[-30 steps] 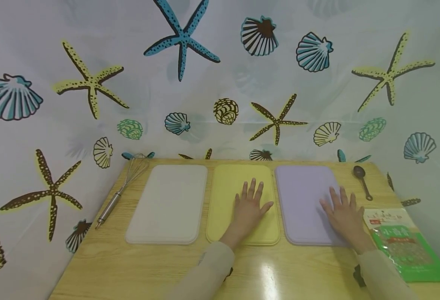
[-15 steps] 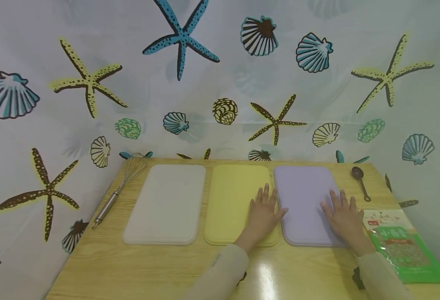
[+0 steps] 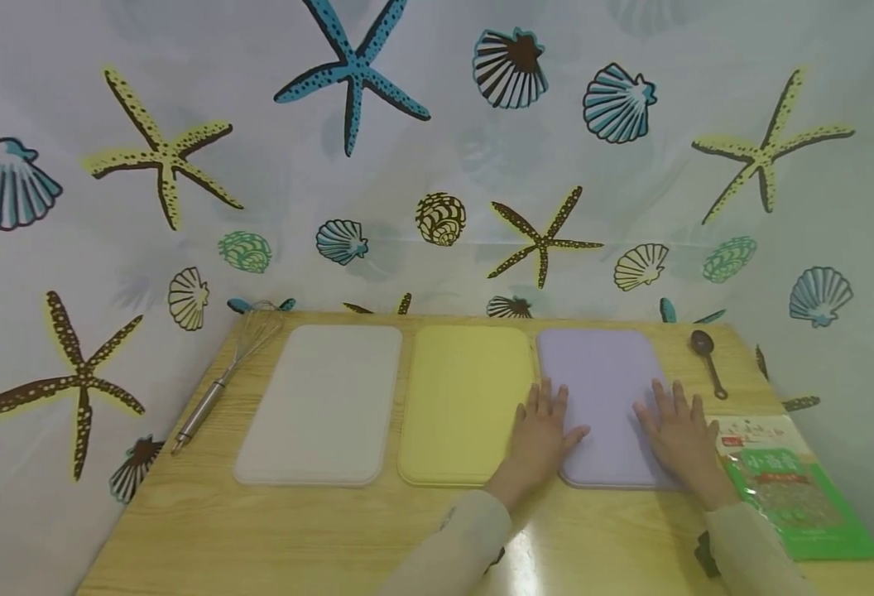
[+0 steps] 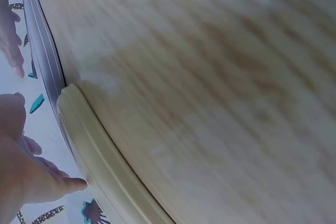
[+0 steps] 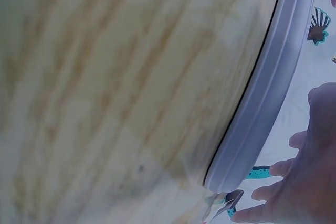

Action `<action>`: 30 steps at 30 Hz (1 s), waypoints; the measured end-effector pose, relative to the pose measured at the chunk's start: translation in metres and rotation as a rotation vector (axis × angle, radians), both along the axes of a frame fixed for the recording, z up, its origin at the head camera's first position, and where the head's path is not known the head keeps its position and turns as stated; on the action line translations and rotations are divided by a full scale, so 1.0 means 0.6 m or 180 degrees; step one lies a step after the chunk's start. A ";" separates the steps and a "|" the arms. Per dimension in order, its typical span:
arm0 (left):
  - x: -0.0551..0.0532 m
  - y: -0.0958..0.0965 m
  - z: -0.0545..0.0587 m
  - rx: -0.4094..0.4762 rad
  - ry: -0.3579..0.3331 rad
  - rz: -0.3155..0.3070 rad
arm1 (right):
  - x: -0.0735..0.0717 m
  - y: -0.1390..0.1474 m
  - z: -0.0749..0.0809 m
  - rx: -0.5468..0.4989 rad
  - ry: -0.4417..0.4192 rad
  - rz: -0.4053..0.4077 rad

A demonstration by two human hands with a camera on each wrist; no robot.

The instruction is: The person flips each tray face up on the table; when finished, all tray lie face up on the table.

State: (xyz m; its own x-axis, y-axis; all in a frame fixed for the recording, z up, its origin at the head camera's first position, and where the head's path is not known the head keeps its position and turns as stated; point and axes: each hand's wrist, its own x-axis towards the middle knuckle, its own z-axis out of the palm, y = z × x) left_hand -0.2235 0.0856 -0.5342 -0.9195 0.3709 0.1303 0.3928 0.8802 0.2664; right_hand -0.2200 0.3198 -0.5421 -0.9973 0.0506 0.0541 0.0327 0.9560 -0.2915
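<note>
My left hand (image 3: 540,443), fingers spread, is over the gap between the yellow cutting board (image 3: 459,397) and the purple cutting board (image 3: 597,372). Over the purple board's right side is my right hand (image 3: 681,439), its fingers extended too. Neither holds anything. In the left wrist view the left hand (image 4: 26,171) appears beside the yellow board's edge (image 4: 100,145); the right wrist view has the right hand (image 5: 304,171) beyond the purple rim (image 5: 262,82). Whether the palms touch the boards, I cannot tell. A white cutting board (image 3: 321,406) lies at left.
A whisk (image 3: 213,397) lies along the wooden table's (image 3: 273,546) left edge. To the right are a dark spoon (image 3: 708,356) and, below it, a green and white food packet (image 3: 798,488). A curtain (image 3: 407,174) printed with shells and starfish hangs behind.
My left hand has moved right, from above the yellow board to the purple board's left edge. The right hand stays over the purple board. The head view has turned slightly.
</note>
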 end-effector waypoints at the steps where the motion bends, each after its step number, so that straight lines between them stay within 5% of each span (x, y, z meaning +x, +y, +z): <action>1: 0.000 0.002 0.000 -0.0004 -0.0012 -0.0012 | 0.000 0.000 -0.001 -0.0006 -0.0022 -0.0005; 11: 0.004 0.034 -0.004 -0.0047 -0.0067 -0.0107 | 0.001 -0.003 -0.012 0.0071 -0.0142 -0.0011; 20: 0.003 0.053 -0.008 -0.0516 0.0171 -0.0126 | 0.002 -0.008 -0.019 0.0117 -0.0133 -0.0044; 30: -0.008 0.057 -0.013 -0.0199 0.0010 0.0064 | -0.005 0.002 -0.010 0.0093 -0.0157 0.0031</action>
State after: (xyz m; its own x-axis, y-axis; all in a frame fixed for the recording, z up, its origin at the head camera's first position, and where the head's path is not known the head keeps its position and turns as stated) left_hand -0.2284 0.1197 -0.5420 -0.9264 0.3599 0.1104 0.3757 0.9028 0.2093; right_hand -0.2230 0.3210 -0.5480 -0.9992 0.0399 0.0063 0.0368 0.9644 -0.2619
